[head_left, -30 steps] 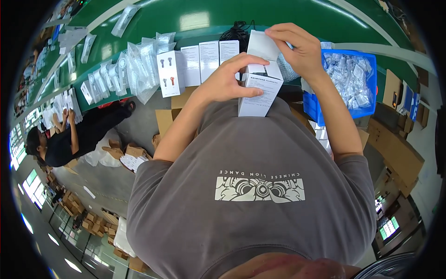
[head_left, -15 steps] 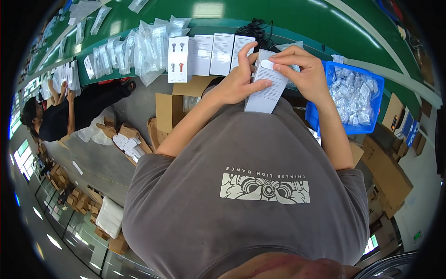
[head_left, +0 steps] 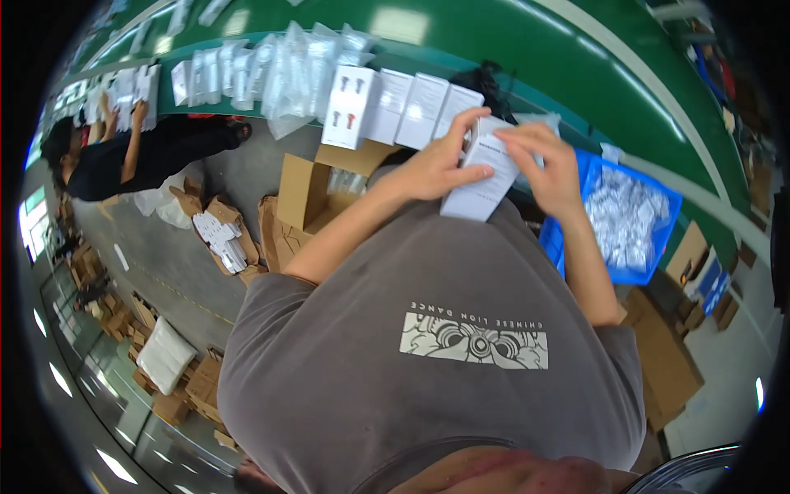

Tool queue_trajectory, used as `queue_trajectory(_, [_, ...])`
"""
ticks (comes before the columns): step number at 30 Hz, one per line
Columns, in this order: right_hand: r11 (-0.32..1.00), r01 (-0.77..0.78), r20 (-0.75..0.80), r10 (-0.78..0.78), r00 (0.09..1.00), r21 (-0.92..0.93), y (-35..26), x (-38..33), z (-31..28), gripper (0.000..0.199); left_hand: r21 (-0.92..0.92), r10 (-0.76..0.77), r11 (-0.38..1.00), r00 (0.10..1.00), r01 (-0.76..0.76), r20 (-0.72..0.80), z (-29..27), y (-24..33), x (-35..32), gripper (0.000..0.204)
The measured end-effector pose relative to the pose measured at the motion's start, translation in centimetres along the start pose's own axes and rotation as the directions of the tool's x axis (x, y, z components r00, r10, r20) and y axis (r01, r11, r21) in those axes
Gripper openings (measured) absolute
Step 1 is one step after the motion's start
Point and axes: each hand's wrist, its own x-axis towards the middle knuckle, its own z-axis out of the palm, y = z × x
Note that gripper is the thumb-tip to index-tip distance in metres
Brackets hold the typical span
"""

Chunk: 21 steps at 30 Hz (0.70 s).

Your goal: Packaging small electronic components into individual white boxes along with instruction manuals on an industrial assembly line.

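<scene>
A white printed carton (head_left: 487,183) is held in front of my chest, tilted, with its lower end near my shirt. My left hand (head_left: 440,167) grips its left side, thumb across the printed face and fingers round the far edge. At the upper right end, my right hand (head_left: 545,169) has its fingertips and thumb closed on the carton's top edge. Three similar white boxes, including a middle box (head_left: 421,110), stand beyond my left hand. Beside them is a white box with earphone pictures (head_left: 349,107).
A green worktable (head_left: 461,33) runs across the far side, bearing clear bubble bags (head_left: 296,78) and black cables (head_left: 487,82). A blue bin (head_left: 621,218) of small clear packets is at right. An open cardboard box (head_left: 303,188) sits left; a co-worker (head_left: 107,160) handles boxes far left.
The white flap seen pinched at the carton's top no longer stands out. My hands and the carton have shifted slightly down in view. The view has turned, swinging the blue bin lower.
</scene>
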Motion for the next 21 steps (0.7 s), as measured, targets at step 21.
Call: queue_trajectory(21, [0.944, -0.265, -0.143, 0.296, 0.945, 0.197, 8.4, 1.8, 1.3, 0.016, 0.711, 0.164, 0.461, 0.737, 0.53, -0.656, -6.1, -4.6, 3.2, 0.07])
